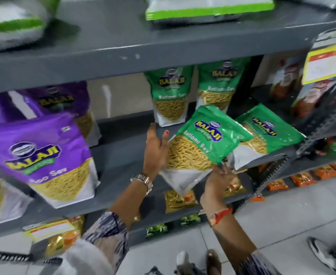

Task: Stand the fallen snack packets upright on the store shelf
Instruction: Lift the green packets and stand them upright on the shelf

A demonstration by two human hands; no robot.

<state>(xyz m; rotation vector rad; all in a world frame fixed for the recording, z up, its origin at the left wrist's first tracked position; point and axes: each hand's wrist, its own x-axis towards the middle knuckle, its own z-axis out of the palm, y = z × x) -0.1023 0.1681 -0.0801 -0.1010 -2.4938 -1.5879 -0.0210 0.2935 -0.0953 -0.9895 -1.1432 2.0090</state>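
Nearest to us, our patterned sleeves lead up to both hands on one green packet [200,147], held tilted at the front edge of the grey shelf [123,147]. Our left hand [156,149] lies flat along its left side, fingers spread and not closed round it; our right hand [220,175] pinches the lower right corner — a thin hold on slick film.

We judge the main risk is that corner slipping: the packet's base hangs out past the shelf lip, so it would drop toward the floor. A second fallen green packet [270,132] lies just beside and partly under it, overhanging the same edge; swinging ours upright could nudge it off.

Room is fair. Bare shelf opens to the left of our left hand, up to the purple packets [50,155]. Two upright green packets [171,96] stand behind — close enough to knock if we push deep.
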